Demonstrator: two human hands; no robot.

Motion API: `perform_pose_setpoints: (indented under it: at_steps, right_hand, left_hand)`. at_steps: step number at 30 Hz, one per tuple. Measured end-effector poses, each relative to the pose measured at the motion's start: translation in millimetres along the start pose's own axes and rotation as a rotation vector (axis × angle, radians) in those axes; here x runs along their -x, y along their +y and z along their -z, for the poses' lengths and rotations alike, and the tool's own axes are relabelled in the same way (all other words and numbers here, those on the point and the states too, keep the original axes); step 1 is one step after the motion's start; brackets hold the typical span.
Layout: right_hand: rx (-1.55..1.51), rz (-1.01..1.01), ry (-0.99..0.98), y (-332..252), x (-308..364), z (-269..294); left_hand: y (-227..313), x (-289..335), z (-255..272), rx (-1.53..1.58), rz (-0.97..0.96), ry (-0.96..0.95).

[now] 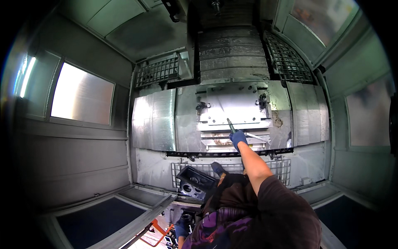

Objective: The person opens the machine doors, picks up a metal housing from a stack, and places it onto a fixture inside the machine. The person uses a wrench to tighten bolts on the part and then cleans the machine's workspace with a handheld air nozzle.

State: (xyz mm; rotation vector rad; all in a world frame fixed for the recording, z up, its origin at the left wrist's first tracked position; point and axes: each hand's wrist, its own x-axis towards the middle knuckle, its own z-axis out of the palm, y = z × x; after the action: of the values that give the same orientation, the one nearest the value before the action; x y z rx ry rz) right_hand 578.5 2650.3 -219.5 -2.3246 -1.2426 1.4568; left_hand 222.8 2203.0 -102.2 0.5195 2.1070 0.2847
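My right hand (238,138), in a blue glove, reaches out over the front edge of a bright metal plate (232,106). Its fingers are closed round a slim dark green tool (231,126) with a pale narrow tip, pointing at the plate; its exact kind is unclear. Beside that hand, a thin white rod-like piece (258,137) slants to the right across the front rails. Down at my left side is my left hand (181,228), also gloved in blue, close to some dark items outside the machine doorway. Its fingers are too hidden to read.
Dark clamps (202,106) flank the plate on the machine table (188,124). Sloped metal covers (154,120) lie either side. Grates (157,74) sit farther back. A black bin (197,177) stands by my foot (218,168). An orange frame (157,230) shows outside, lower left.
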Motion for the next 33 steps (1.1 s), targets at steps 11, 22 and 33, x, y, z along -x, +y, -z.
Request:
perform_pose_setpoints:
  at_steps: [11, 22, 33]
  right_hand:
    - [-0.005, 0.032, 0.142, -20.6, -31.4, -22.3]
    - [0.06, -0.046, 0.08, -29.5, -33.1, -24.4]
    - [-0.356, -0.024, 0.202, 67.1, -79.1, -38.4]
  left_hand:
    - [5.2, -42.8, 48.1, 0.291, 0.104, 0.007]
    - [35.8, -43.6, 65.7, 0.238, 0.01, 0.037]
    - [6.2, -80.3, 56.9, -0.35, -0.401, -0.047]
